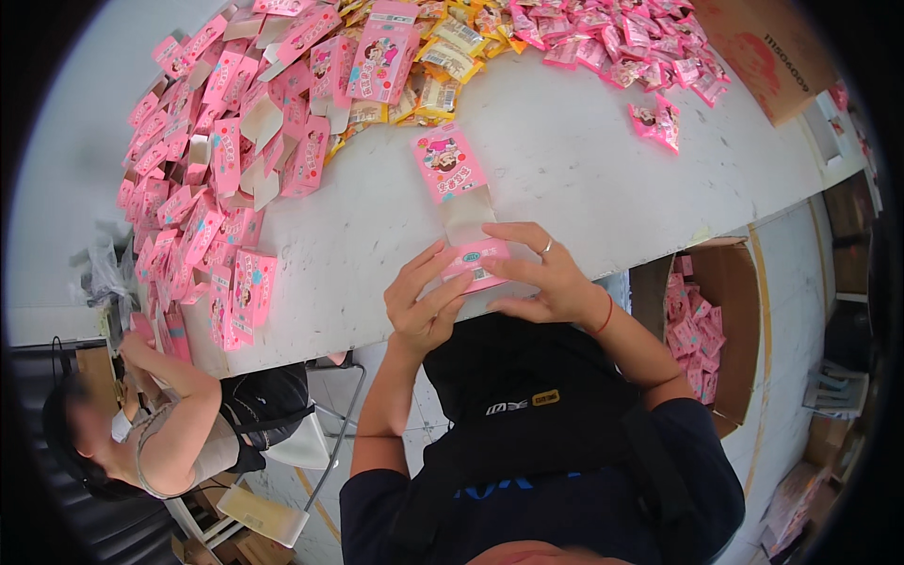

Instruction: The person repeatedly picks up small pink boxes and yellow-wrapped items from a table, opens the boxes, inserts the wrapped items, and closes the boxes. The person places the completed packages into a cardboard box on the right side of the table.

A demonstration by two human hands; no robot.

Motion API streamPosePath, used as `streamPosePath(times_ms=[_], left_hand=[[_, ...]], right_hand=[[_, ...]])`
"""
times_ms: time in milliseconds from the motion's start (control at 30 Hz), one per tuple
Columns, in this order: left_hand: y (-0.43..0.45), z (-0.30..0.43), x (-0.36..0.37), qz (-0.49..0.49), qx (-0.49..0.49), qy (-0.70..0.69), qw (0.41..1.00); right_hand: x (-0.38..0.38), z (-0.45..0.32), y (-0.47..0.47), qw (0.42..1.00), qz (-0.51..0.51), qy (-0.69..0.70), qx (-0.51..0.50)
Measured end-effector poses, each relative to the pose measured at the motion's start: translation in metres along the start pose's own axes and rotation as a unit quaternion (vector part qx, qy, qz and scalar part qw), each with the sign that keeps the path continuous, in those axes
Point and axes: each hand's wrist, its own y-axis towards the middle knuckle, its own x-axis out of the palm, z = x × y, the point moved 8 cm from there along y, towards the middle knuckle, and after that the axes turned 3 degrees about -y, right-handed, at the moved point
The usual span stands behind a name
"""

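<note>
A pink printed carton (474, 260) is between my two hands near the table's front edge. My left hand (424, 300) has its fingers against the carton's left side and near face. On the right side, my right hand (547, 275) grips it with the index finger along the top and the thumb low. Just beyond, a pale inner cardboard surface (466, 215) shows, adjoining a pink printed panel (448, 162); whether these belong to the same carton I cannot tell. The carton's underside is hidden.
Pink cartons (226, 155) heap up on the table's left. Yellow packets (452, 53) and pink packets (635, 42) lie at the far side, one pink packet (655, 123) apart. A cardboard box (734, 318) at right holds pink cartons. Another person (176, 431) sits at left.
</note>
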Motion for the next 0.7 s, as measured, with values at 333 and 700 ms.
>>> streamPosePath(times_ms=[333, 700], left_hand=[[0.008, -0.003, 0.024, -0.104, 0.093, -0.005, 0.99], [0.098, -0.097, 0.059, -0.383, 0.198, 0.333, 0.839]], right_hand=[[-0.013, -0.009, -0.037, 0.993, 0.069, -0.069, 0.069], [-0.246, -0.04, -0.217, 0.775, 0.157, -0.474, 0.388]])
